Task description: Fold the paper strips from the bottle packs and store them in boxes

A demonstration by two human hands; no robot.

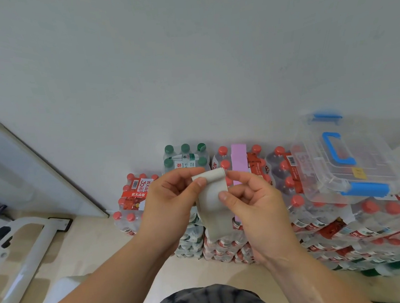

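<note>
A pale grey paper strip (211,202) hangs between my hands, its top end bent over into a fold. My left hand (171,198) pinches the upper left of the strip with thumb and fingers. My right hand (252,199) grips the right side, thumb pressed on its face. Behind the hands a pink paper strip (239,162) lies across a red-capped bottle pack (257,168). A clear plastic box with blue handle and latches (346,157) sits shut on top of the packs at the right.
Stacked shrink-wrapped bottle packs line the wall: a green-capped pack (185,157), a lower red-capped pack (133,198), more at the right (365,229). A white frame and leaning board (41,167) stand at the left. The beige floor (94,248) lies below.
</note>
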